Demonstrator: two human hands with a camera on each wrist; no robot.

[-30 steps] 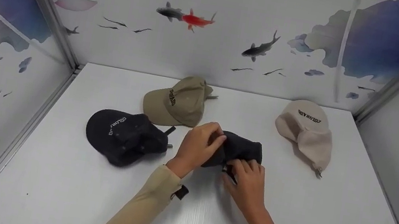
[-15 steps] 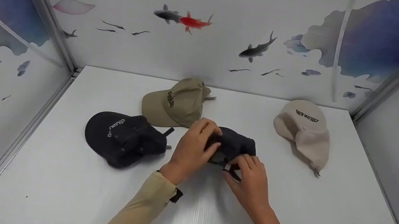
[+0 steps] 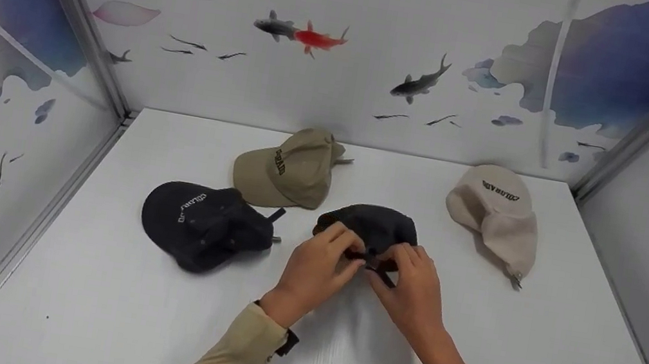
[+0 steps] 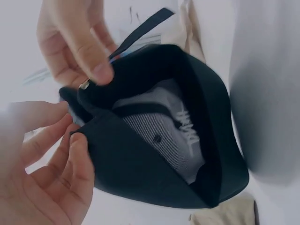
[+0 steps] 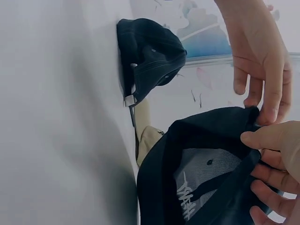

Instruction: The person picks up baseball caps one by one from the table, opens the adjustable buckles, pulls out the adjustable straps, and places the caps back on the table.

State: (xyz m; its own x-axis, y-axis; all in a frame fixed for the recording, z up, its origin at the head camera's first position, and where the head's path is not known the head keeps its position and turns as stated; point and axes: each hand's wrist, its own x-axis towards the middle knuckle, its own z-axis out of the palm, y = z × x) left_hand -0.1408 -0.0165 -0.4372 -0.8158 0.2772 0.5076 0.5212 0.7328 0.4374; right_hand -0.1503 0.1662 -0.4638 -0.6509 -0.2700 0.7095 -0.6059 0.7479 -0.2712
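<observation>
A black baseball cap [image 3: 373,223] is held in both hands over the middle of the table. Its hollow underside [image 4: 161,136], lined in pale fabric with white lettering, shows in the left wrist view. My left hand [image 3: 316,268] pinches the back edge of the cap between thumb and fingers. Close beside it, my right hand [image 3: 411,293] grips the same back edge near the strap. A loose strap end [image 4: 145,29] sticks out past the right hand, and a small metal buckle [image 4: 84,85] shows by its thumb. In the right wrist view, the right thumb lies over the cap's edge.
A second dark cap [image 3: 207,225] with white lettering lies to the left on the white table [image 3: 101,316]. Behind it sits an olive-khaki cap [image 3: 294,167]. A pale beige cap [image 3: 495,212] lies at the back right. Printed wall panels [image 3: 325,97] enclose the table.
My left hand has moved from the cap's left side down to its back edge, close beside the right hand. The cap has turned and now faces away. The other caps have stayed put.
</observation>
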